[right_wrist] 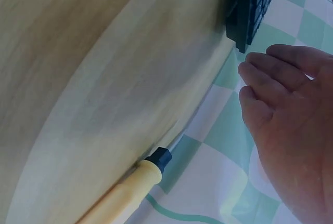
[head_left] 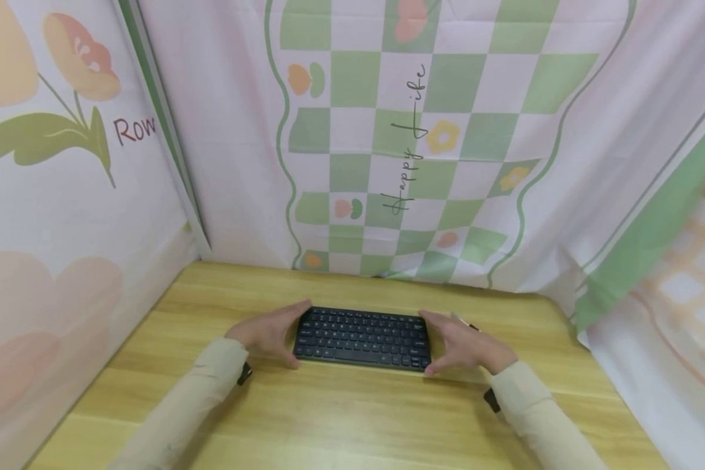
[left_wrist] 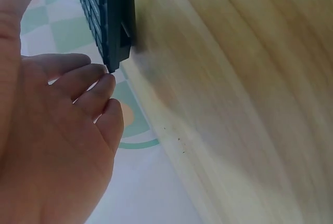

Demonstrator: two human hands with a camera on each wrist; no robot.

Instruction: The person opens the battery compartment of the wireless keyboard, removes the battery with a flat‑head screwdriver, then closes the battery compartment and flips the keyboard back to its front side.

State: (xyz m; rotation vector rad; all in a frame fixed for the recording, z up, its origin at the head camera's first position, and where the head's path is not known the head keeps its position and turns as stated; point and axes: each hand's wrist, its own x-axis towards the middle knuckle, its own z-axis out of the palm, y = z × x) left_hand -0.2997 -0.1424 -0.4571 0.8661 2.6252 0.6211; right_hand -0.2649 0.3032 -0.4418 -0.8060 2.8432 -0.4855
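A black compact keyboard [head_left: 361, 338] lies on the wooden table, its long side facing me. My left hand [head_left: 270, 331] spans its left end, fingertips at the far corner and thumb at the near corner. At the opposite end my right hand [head_left: 463, 341] holds it the same way, fingers at the far right corner and thumb at the near one. In the left wrist view the fingers touch the edge of the keyboard [left_wrist: 112, 21] beside its raised foot. The right wrist view has the fingertips right at the keyboard's [right_wrist: 247, 13] other back corner.
A screwdriver [right_wrist: 127, 190] with a pale yellow handle and black collar lies beyond my right hand, mostly covered by it in the head view. Printed curtains [head_left: 235, 130] rise behind the wooden table [head_left: 329, 418] and at both sides.
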